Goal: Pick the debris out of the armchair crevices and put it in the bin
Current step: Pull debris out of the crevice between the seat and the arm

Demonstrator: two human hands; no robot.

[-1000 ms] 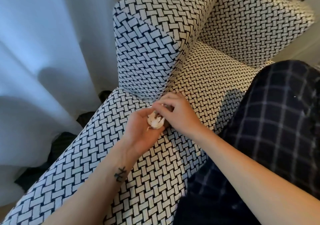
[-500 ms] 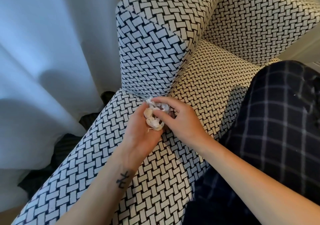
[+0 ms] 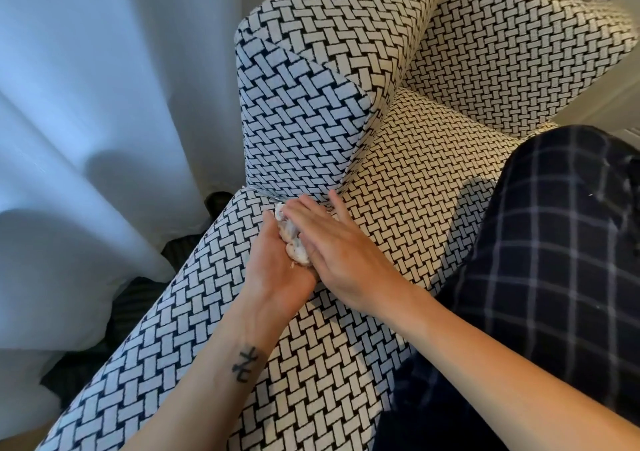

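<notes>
The armchair [image 3: 408,180] is covered in a black-and-white woven pattern, with a block-shaped arm [image 3: 311,97] at the left. At the crevice where that arm meets the seat, my left hand [image 3: 277,270] lies palm up and cups a clump of whitish crumpled debris [image 3: 294,242]. My right hand [image 3: 343,253] lies flat over the clump, fingers stretched toward the crevice, pressing the debris into the left palm. Most of the clump is hidden between the two hands. No bin is in view.
A white curtain [image 3: 86,138] hangs at the left of the armchair, with dark striped fabric [image 3: 138,298] on the floor beneath it. My leg in dark checked trousers [image 3: 554,277] rests on the right part of the seat.
My right hand went from pinching at the debris with bent fingers to lying flat over it. The clump now sits deeper in my left palm, mostly covered.
</notes>
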